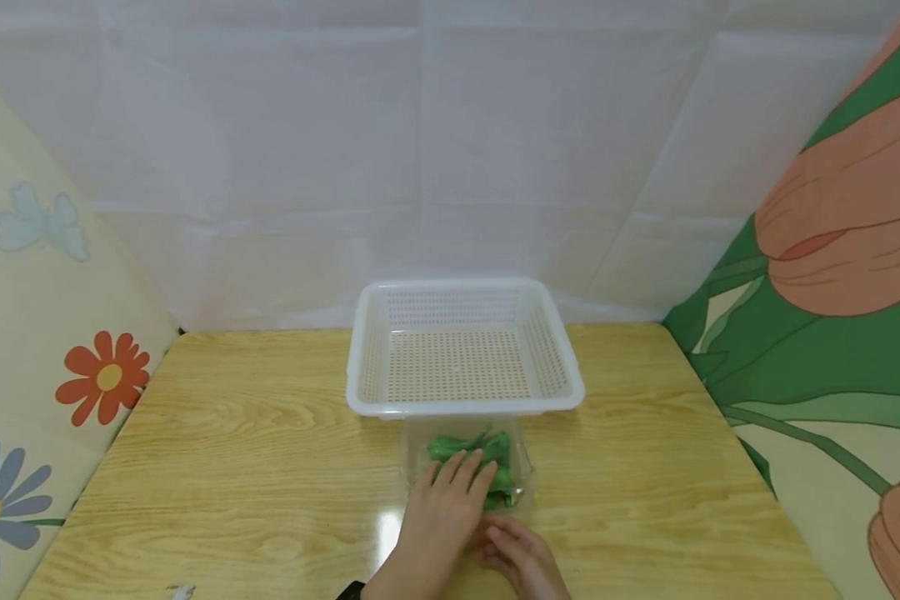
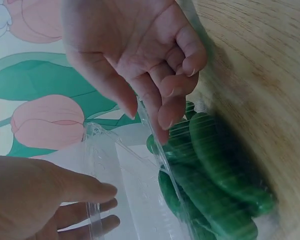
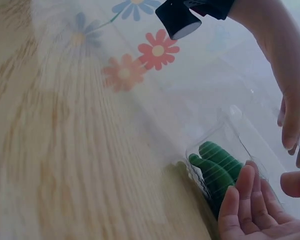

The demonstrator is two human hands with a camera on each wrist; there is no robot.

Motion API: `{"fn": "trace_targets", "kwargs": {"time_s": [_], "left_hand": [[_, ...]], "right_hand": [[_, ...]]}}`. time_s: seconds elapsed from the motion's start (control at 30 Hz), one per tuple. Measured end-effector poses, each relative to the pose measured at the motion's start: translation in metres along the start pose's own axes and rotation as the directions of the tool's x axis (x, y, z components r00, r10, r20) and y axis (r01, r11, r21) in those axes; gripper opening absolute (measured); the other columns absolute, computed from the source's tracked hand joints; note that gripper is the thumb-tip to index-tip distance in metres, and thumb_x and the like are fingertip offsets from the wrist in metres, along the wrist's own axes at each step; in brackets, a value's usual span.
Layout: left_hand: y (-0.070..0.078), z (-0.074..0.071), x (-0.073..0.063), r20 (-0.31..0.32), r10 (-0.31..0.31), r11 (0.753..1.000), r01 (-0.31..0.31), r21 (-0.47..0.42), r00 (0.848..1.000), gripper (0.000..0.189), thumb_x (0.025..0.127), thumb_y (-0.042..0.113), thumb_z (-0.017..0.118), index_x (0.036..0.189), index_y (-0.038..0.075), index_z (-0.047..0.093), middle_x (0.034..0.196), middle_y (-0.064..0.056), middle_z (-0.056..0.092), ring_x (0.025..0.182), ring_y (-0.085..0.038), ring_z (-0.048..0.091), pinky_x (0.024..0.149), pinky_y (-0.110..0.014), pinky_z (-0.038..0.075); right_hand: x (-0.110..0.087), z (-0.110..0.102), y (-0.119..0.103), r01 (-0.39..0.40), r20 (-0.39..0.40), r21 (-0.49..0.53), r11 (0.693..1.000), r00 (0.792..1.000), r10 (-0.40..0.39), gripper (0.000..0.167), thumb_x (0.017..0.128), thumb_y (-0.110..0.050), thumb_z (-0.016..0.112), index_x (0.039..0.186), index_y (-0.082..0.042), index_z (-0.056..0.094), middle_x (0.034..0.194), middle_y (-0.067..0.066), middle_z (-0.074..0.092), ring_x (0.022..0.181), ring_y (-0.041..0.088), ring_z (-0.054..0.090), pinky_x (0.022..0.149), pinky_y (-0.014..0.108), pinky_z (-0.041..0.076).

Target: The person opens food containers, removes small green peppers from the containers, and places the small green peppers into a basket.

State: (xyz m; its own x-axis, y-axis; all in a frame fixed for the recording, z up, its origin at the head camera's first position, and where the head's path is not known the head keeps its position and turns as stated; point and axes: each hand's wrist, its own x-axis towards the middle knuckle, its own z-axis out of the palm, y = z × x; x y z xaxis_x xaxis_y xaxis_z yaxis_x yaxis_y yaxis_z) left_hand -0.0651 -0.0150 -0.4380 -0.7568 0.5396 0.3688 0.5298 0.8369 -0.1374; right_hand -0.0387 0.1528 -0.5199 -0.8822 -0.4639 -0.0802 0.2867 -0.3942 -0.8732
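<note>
A clear plastic clamshell box (image 1: 414, 475) with several long green peppers (image 2: 205, 165) in it rests on the table, its transparent lid (image 2: 130, 185) raised. My left hand (image 1: 446, 500) reaches across the box in the head view. In the left wrist view its thumb lies on one side of the lid's edge and its fingers on the other, gripping it. My right hand (image 1: 521, 554) is at the near side of the box, palm turned up and fingers loosely bent. Its fingertips (image 3: 247, 170) are right at the box's rim, the thumb held apart from them.
A white perforated plastic basket (image 1: 465, 408) stands right behind the box on the wooden table (image 1: 255, 467). White sheeting (image 1: 420, 167) hangs at the back, with flower-printed panels (image 1: 832, 333) along both sides. A small pale scrap (image 1: 182, 592) lies at the near left edge.
</note>
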Motion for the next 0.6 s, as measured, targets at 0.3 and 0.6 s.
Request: {"fn": "trace_targets", "kwargs": {"time_s": [0.3,0.6], "left_hand": [[-0.003,0.003,0.000,-0.111,0.016,0.997,-0.024,-0.072,0.994,0.042,0.084,0.013,0.068,0.125,0.017,0.066,0.126,0.001,0.066,0.113,-0.017,0.062,0.088,-0.036,0.053],[-0.005,-0.008,0.003,-0.163,0.004,0.987,-0.029,-0.155,0.987,0.038,0.087,0.018,0.073,0.124,0.014,0.066,0.122,0.000,0.067,0.108,-0.015,0.064,0.086,-0.034,0.054]], "right_hand": [[-0.007,-0.007,-0.005,0.009,-0.087,-0.037,0.999,0.996,-0.012,0.027,0.104,-0.005,0.046,0.113,-0.015,0.069,0.103,-0.001,0.070,0.094,0.011,0.066,0.088,0.025,0.053],[-0.014,-0.012,-0.004,0.062,-0.190,-0.243,0.968,0.976,-0.110,0.020,0.101,-0.005,0.051,0.105,0.007,0.066,0.095,0.001,0.072,0.088,0.012,0.068,0.082,0.025,0.056]]}}
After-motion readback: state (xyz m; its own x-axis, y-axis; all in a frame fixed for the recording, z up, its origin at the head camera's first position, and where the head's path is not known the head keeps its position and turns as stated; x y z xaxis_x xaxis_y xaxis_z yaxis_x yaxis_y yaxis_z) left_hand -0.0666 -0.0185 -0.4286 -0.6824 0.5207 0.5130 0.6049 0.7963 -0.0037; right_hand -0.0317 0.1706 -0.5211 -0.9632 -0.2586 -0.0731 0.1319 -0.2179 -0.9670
